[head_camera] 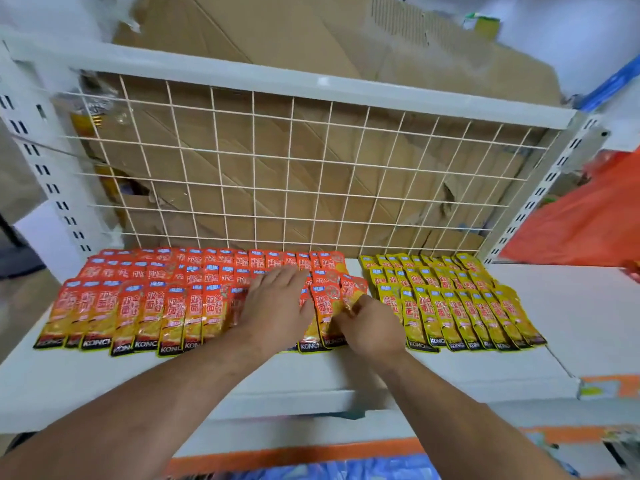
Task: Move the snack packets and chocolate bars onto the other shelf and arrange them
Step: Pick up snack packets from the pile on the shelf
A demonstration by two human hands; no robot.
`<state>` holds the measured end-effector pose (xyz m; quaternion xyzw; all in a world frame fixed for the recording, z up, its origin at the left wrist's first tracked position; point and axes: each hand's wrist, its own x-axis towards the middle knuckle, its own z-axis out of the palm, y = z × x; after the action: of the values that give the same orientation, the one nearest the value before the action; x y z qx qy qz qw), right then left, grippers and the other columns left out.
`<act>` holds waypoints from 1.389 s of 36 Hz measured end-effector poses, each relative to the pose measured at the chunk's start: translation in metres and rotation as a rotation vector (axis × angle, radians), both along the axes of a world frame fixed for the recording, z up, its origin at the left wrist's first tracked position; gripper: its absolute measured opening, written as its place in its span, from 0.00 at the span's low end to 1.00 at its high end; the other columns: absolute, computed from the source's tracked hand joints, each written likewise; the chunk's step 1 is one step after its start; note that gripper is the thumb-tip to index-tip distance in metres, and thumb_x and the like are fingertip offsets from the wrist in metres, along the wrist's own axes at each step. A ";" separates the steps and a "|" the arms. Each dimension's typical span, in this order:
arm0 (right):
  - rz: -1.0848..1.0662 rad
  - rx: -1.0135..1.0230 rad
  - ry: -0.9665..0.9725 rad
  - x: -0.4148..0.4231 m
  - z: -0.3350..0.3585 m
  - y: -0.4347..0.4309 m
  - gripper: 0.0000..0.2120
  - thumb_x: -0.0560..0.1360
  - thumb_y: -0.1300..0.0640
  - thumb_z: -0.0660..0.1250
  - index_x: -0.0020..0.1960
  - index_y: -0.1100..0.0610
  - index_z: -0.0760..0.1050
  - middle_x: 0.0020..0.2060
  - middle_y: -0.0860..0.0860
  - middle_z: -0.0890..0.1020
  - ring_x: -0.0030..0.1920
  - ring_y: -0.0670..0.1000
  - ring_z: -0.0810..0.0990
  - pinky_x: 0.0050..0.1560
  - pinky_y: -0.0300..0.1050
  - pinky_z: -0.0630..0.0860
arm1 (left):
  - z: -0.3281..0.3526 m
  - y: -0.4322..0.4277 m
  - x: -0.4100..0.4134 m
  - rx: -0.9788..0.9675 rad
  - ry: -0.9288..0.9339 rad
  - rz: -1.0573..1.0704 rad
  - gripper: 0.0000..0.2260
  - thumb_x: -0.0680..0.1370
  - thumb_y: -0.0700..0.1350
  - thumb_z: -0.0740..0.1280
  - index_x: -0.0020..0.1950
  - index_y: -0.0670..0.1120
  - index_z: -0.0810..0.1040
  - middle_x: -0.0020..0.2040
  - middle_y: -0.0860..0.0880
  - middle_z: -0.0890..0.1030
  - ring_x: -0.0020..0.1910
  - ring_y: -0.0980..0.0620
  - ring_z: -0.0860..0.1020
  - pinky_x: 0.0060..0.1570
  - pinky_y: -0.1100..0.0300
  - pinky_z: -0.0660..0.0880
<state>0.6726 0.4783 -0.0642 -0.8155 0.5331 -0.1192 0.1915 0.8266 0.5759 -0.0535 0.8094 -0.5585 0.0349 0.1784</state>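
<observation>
1. On the white shelf directly ahead of us, two blocks of flat snack packets lie in overlapping rows. The red packets fill the left and middle. The yellow packets sit to the right, with a narrow bare strip of shelf between the two colours.
2. Every packet lies with its long axis running front to back, dark printed end toward the front edge. Three rows step away toward a wire grid at the back, with flattened cardboard behind it.
3. Both hands reach forward from the bottom of the view onto the right part of the red block. They are close beside each other, not touching.
4. Our left hand lies flat, fingers straight and together, pressing down on the red packets of the front and middle rows.
5. Our right hand is just to its right, at the very end of the red front row. Its fingers are curled and seem to pinch the end packet, which leans out of line with its neighbours.
6. What matters for the coming move, we judge, is that this tilted packet sits at the right edge of the red block, beside the bare strip. The right hand is the nearer one and already on it. The packet probably needs turning so its length points front to back like the others, while the left hand pins the neighbours in place.
</observation>
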 end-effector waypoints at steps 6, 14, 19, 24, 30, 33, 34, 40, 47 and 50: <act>0.074 -0.252 0.006 -0.030 0.002 0.009 0.15 0.73 0.45 0.66 0.48 0.55 0.81 0.44 0.54 0.83 0.48 0.61 0.79 0.43 0.51 0.75 | -0.005 -0.018 -0.020 0.045 -0.031 -0.147 0.29 0.76 0.58 0.55 0.77 0.51 0.66 0.75 0.50 0.68 0.75 0.47 0.64 0.75 0.46 0.55; 0.019 -0.236 0.158 -0.095 0.005 0.006 0.29 0.70 0.39 0.67 0.66 0.53 0.78 0.65 0.59 0.79 0.64 0.64 0.76 0.63 0.60 0.75 | -0.007 -0.048 -0.076 0.130 -0.095 -0.315 0.31 0.76 0.60 0.50 0.77 0.51 0.64 0.77 0.50 0.66 0.77 0.47 0.61 0.76 0.44 0.51; -0.062 -0.257 0.171 -0.149 0.011 0.002 0.30 0.70 0.39 0.66 0.69 0.51 0.76 0.66 0.57 0.77 0.65 0.62 0.75 0.62 0.57 0.75 | -0.001 -0.065 -0.125 0.145 -0.102 -0.406 0.29 0.78 0.60 0.51 0.78 0.52 0.63 0.78 0.49 0.64 0.77 0.46 0.60 0.76 0.43 0.52; -0.118 -0.226 0.186 -0.210 0.020 -0.006 0.32 0.72 0.38 0.60 0.72 0.51 0.72 0.71 0.57 0.73 0.69 0.60 0.71 0.67 0.55 0.71 | 0.009 -0.086 -0.183 0.172 -0.151 -0.469 0.33 0.76 0.62 0.44 0.78 0.52 0.61 0.79 0.49 0.62 0.78 0.46 0.57 0.76 0.44 0.49; -0.155 -0.229 0.175 -0.296 0.031 -0.022 0.33 0.73 0.39 0.61 0.73 0.53 0.71 0.72 0.57 0.72 0.70 0.60 0.69 0.71 0.52 0.66 | 0.019 -0.109 -0.267 0.213 -0.133 -0.494 0.31 0.78 0.62 0.47 0.80 0.53 0.56 0.80 0.50 0.58 0.79 0.46 0.54 0.77 0.46 0.47; -0.146 -0.199 0.232 -0.343 0.043 -0.032 0.32 0.77 0.40 0.62 0.78 0.51 0.64 0.77 0.55 0.64 0.75 0.58 0.63 0.73 0.49 0.60 | 0.023 -0.121 -0.313 0.216 -0.116 -0.508 0.28 0.81 0.60 0.52 0.80 0.52 0.56 0.80 0.49 0.56 0.79 0.46 0.53 0.77 0.46 0.46; -0.149 -0.195 0.240 -0.358 0.046 -0.037 0.32 0.78 0.40 0.62 0.79 0.50 0.61 0.78 0.54 0.62 0.76 0.57 0.60 0.74 0.49 0.58 | 0.025 -0.125 -0.327 0.210 -0.111 -0.513 0.29 0.81 0.61 0.51 0.80 0.52 0.56 0.80 0.49 0.57 0.79 0.46 0.53 0.76 0.46 0.46; -0.184 -0.156 0.275 -0.437 0.058 -0.058 0.33 0.79 0.37 0.60 0.80 0.49 0.57 0.80 0.53 0.57 0.78 0.57 0.55 0.77 0.52 0.56 | 0.029 -0.149 -0.405 0.157 -0.116 -0.537 0.37 0.73 0.64 0.40 0.78 0.52 0.61 0.79 0.48 0.61 0.77 0.45 0.58 0.76 0.46 0.53; -0.245 -0.128 0.258 -0.506 0.066 -0.075 0.33 0.80 0.38 0.59 0.80 0.48 0.55 0.80 0.52 0.56 0.78 0.56 0.54 0.76 0.54 0.59 | 0.035 -0.180 -0.472 0.215 -0.093 -0.615 0.28 0.82 0.61 0.52 0.80 0.53 0.54 0.81 0.49 0.54 0.79 0.47 0.50 0.77 0.49 0.47; -0.282 -0.108 0.239 -0.531 0.062 -0.088 0.33 0.80 0.38 0.59 0.80 0.48 0.55 0.80 0.52 0.55 0.79 0.56 0.53 0.77 0.55 0.57 | 0.039 -0.197 -0.497 0.239 -0.082 -0.664 0.28 0.82 0.60 0.51 0.81 0.52 0.53 0.81 0.49 0.51 0.80 0.47 0.48 0.77 0.49 0.46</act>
<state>0.1416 0.3898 -0.0024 -0.7502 0.6538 -0.0754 0.0643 0.3300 0.3793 -0.0149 0.5968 -0.7980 -0.0581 0.0613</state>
